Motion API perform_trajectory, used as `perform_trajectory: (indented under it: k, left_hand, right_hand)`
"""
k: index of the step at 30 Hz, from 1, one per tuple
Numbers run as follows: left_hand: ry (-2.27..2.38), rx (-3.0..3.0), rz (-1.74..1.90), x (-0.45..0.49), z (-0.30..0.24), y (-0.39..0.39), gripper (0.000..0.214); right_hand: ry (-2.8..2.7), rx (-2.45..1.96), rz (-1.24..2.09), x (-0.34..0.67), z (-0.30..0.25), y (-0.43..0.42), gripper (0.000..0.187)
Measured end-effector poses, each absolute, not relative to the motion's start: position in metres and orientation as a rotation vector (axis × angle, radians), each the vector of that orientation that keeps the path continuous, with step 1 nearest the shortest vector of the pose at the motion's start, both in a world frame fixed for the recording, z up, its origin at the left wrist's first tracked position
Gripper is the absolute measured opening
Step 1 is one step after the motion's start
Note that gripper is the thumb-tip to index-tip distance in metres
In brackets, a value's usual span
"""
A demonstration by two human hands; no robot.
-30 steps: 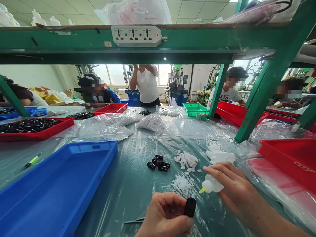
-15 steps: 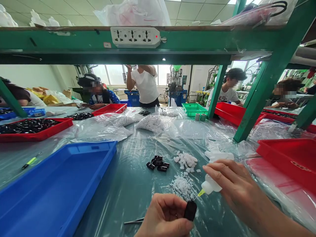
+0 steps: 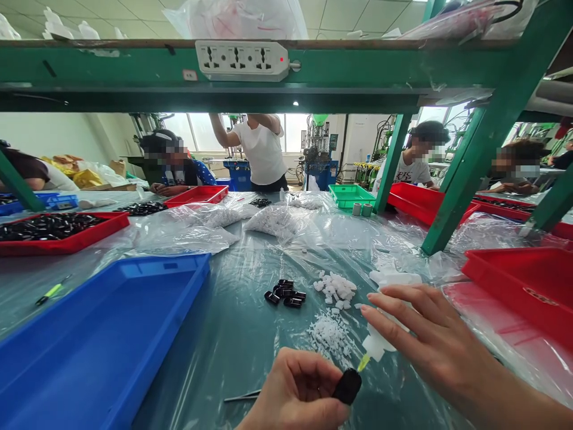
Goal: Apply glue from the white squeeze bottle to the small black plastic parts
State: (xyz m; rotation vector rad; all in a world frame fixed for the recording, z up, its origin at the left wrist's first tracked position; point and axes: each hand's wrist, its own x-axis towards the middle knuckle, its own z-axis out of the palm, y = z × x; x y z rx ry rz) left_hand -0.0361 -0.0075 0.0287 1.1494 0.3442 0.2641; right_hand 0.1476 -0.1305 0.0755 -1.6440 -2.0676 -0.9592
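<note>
My left hand (image 3: 298, 391) pinches a small black plastic piece (image 3: 348, 386) between thumb and fingers. My right hand (image 3: 430, 328) is around a white squeeze bottle (image 3: 376, 345), its fingers stretched over the top and its thumb hidden. The bottle's yellow needle tip (image 3: 363, 362) points down at the upper edge of the black piece. Just beyond my hands lie a pile of thin white slivers (image 3: 331, 334) and a pile of larger white bits (image 3: 336, 289). Several glossy black pieces (image 3: 286, 292) sit together left of these piles.
A large blue tray (image 3: 192, 280) stands on the left, a red tray (image 3: 514, 280) on the right. Tweezers (image 3: 242, 397) lie partly beneath my left hand. A green shelf frame (image 3: 134, 74) crosses overhead. Bags of white bits (image 3: 273, 222) lie farther back; several people are beyond.
The black piece has tilted over to the right in my left hand. The bottle has steepened, with its needle tip closer to the piece, and my right fingers have straightened.
</note>
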Motion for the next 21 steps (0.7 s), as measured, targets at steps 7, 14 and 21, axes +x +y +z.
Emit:
perform_trajectory:
  k: [7, 14, 21]
  left_hand:
    - [0.405, 1.166, 0.22, -0.0366, 0.0271, -0.0051, 0.02]
    - [0.359, 1.204, 0.183, -0.0374, 0.0296, -0.0058, 0.021]
    - [0.345, 1.21, 0.181, -0.0397, 0.0262, -0.0063, 0.019]
  right_hand:
    - [-2.049, -1.467, -0.923, 0.147, 0.074, -0.1244, 0.036]
    - [-2.146, -1.419, -0.858, 0.1511, 0.0766, -0.1241, 0.034]
    - [-2.17, -1.371, -0.851, 0.1525, 0.0767, -0.1228, 0.031]
